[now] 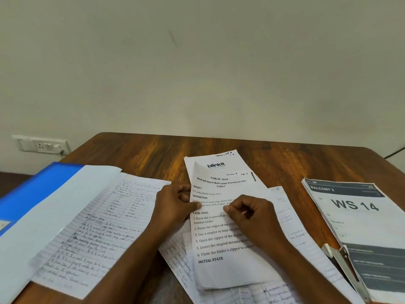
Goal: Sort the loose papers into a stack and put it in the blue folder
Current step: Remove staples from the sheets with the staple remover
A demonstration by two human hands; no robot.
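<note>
While both hands work the middle of the brown wooden table (285, 163), task judged at the gathering step, nothing yet in the folder. Left hand (175, 202) pinching the left edge of the white printed instruction sheet (223, 255), thumb on top, fingers curled under the margin. Right hand (247, 212) resting on the same sheet's face, fingers curled, thumb and forefinger tip apparently nipping the paper; exact grip hard to make out. Printed sheet lying with its long axis running away from the person, slightly tilted, on top of a white receipt-like page headed with a logo (215, 160) and several handwritten lined pages (291, 220) fanned out beneath and to the right.

Open blue plastic folder (41, 185) lying to the left of both hands, at the table's left edge, a large handwritten ruled sheet (94, 233) overlapping its inner flap. Left hand nearer to it; any transfer likely a leftward carry. Separate pile of grey-and-white printed pages marked WS 14 (359, 218) at far right, well apart, a metal stapler (344, 262) lying just beside its left edge.
</note>
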